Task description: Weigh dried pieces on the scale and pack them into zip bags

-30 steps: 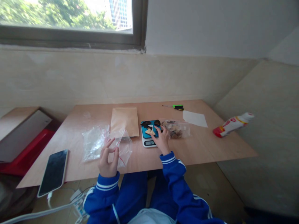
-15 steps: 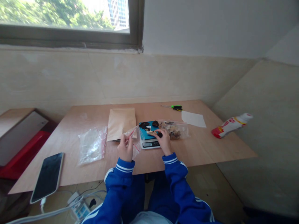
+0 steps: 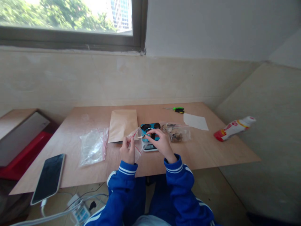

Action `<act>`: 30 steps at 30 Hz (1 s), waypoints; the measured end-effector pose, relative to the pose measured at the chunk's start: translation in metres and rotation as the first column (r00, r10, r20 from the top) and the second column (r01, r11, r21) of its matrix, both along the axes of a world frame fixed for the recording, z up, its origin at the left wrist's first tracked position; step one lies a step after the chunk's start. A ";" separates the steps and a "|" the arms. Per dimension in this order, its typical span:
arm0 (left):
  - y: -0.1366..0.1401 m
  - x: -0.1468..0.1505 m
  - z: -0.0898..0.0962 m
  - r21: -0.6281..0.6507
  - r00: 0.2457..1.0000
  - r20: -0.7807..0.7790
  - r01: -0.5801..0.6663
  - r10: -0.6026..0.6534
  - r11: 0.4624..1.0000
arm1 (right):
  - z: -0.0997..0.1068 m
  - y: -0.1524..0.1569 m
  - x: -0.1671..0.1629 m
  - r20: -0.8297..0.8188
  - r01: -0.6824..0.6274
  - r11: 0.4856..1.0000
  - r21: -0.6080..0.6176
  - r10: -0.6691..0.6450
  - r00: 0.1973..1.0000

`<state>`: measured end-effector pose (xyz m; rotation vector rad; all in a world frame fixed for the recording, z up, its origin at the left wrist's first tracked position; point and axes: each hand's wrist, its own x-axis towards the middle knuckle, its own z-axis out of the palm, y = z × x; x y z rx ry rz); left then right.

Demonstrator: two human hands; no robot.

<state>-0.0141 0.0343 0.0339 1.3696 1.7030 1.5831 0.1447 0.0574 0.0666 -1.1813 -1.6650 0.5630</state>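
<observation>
Holds the blue-sleeved left arm (image 3: 121, 186) and right arm (image 3: 180, 182) out forward, both slanting inward, with the legs (image 3: 139, 194) apart below. Pinches with the left hand (image 3: 127, 152), its back toward the body, thumb and a finger raised close together and pointing up and away. Bends the right hand (image 3: 162, 143) inward, with thumb beneath, fingers curved above and tips close together in a pinch directed toward the left.

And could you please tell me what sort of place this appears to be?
Probably a small indoor workspace in the corner of a room, though home or office I can't tell. A window, a plain table by the wall and a scale suggest it.
</observation>
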 end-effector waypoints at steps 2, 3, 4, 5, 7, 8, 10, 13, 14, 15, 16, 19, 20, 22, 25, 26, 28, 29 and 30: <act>-0.002 0.002 -0.001 0.002 0.999 0.031 -0.015 0.015 1.000 | 0.004 -0.005 -0.015 0.018 -0.079 0.996 -0.031 0.080 0.997; -0.003 0.003 -0.001 0.005 0.999 0.048 -0.023 0.023 1.000 | 0.004 -0.007 -0.022 0.027 -0.105 0.993 -0.046 0.106 0.994; -0.005 0.004 -0.001 0.007 0.997 0.069 -0.030 0.030 1.000 | 0.004 -0.010 -0.029 0.036 -0.132 0.990 -0.059 0.134 0.990; -0.006 0.004 -0.001 0.009 0.995 0.092 -0.036 0.035 0.999 | 0.004 -0.011 -0.035 0.041 -0.161 0.985 -0.068 0.164 0.986; -0.007 0.002 0.000 0.011 0.991 0.132 -0.038 0.036 0.999 | 0.002 -0.012 -0.040 0.024 -0.223 0.973 -0.063 0.225 0.974; -0.008 0.001 0.000 0.012 0.988 0.149 -0.039 0.037 0.999 | 0.001 -0.011 -0.039 0.004 -0.231 0.972 -0.047 0.231 0.973; -0.008 -0.003 0.000 0.017 0.984 0.169 -0.057 0.054 0.998 | -0.004 -0.002 -0.032 -0.030 -0.174 0.985 0.000 0.174 0.984; -0.008 -0.009 0.000 0.025 0.980 0.178 -0.092 0.086 0.995 | -0.023 0.025 -0.014 0.056 -0.035 0.999 0.026 0.033 0.998; -0.009 -0.010 0.001 0.024 0.979 0.183 -0.094 0.088 0.995 | -0.032 0.036 -0.009 0.135 -0.015 1.000 0.016 0.013 0.991; -0.009 -0.010 0.001 0.020 0.978 0.189 -0.092 0.087 0.996 | -0.041 0.047 -0.004 0.225 -0.010 1.000 0.001 0.010 0.974; -0.010 -0.011 0.002 0.013 0.977 0.194 -0.089 0.084 0.996 | -0.050 0.058 -0.001 0.309 -0.017 1.000 -0.014 0.020 0.951; -0.012 -0.012 0.002 -0.003 0.976 0.200 -0.086 0.085 0.996 | -0.071 0.078 0.001 0.446 -0.042 0.999 -0.034 0.053 0.894; -0.012 -0.013 0.002 -0.004 0.976 0.203 -0.084 0.083 0.996 | -0.075 0.082 0.000 0.455 -0.045 0.998 -0.032 0.055 0.889; -0.012 -0.014 0.002 -0.002 0.976 0.204 -0.079 0.078 0.997 | -0.079 0.085 0.000 0.453 -0.042 0.999 -0.027 0.050 0.890; -0.011 -0.016 0.000 -0.003 0.975 0.205 -0.088 0.086 0.996 | -0.080 0.085 0.003 0.449 -0.024 0.999 -0.024 0.032 0.893; -0.011 -0.016 0.000 -0.005 0.974 0.207 -0.089 0.088 0.996 | -0.081 0.085 0.004 0.447 -0.019 1.000 -0.024 0.028 0.894; -0.010 -0.017 -0.001 -0.012 0.972 0.218 -0.089 0.090 0.996 | -0.081 0.085 0.007 0.442 -0.014 1.000 -0.025 0.024 0.896; -0.010 -0.018 -0.001 -0.016 0.971 0.222 -0.091 0.093 0.996 | -0.082 0.085 0.008 0.440 -0.016 1.000 -0.026 0.026 0.897; -0.010 -0.019 -0.001 -0.018 0.969 0.226 -0.093 0.094 0.996 | -0.082 0.085 0.009 0.438 -0.022 0.999 -0.026 0.031 0.898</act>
